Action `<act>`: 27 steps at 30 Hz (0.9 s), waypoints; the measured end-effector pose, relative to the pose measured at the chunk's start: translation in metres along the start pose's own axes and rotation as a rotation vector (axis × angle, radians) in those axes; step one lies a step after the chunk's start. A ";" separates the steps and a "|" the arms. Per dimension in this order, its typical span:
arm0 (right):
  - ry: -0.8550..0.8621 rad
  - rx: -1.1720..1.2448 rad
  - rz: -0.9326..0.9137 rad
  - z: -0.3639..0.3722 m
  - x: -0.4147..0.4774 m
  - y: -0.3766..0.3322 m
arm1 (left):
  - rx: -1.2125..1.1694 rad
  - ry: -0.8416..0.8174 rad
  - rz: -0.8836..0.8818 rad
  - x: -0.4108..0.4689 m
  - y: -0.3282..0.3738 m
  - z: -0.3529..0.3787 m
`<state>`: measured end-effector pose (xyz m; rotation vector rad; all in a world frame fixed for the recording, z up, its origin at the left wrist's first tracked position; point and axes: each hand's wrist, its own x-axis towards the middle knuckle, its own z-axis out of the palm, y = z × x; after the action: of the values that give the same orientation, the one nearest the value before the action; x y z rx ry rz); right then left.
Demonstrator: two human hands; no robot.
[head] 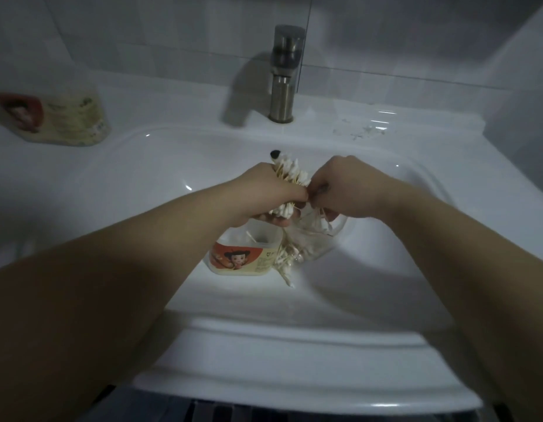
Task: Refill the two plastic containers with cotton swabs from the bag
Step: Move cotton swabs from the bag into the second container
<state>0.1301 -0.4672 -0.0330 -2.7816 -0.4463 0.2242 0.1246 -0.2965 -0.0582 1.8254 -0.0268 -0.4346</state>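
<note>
Here, swabs point(290, 173) bunch inside curled left hand point(264, 191).

The open container point(244, 257) stands in the sink point(112, 184) basin. The way down to its mouth is blocked by the left hand point(264, 193), which grips a bundle of cotton swabs point(291, 173), and by the right hand point(340, 187), which pinches the bag point(313, 236). The bag hangs against the container's right side, and loose swabs point(287, 269) lie at its right front corner. To its left and right the basin floor lies open. The faucet point(284, 74) stands well behind it, and the second container point(51, 118) lies far behind-left.
</note>
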 end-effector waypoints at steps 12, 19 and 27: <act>0.143 0.156 -0.001 -0.015 -0.006 0.008 | -0.019 0.120 -0.025 0.002 0.001 -0.002; 0.206 0.363 0.041 -0.028 -0.011 0.014 | -0.030 0.154 -0.028 0.005 -0.002 -0.004; 0.235 0.813 0.068 -0.024 -0.008 0.013 | -0.280 0.032 0.009 0.004 0.003 -0.004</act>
<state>0.1308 -0.4882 -0.0142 -1.9899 -0.1450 0.0644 0.1303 -0.2949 -0.0562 1.5553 0.0462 -0.3828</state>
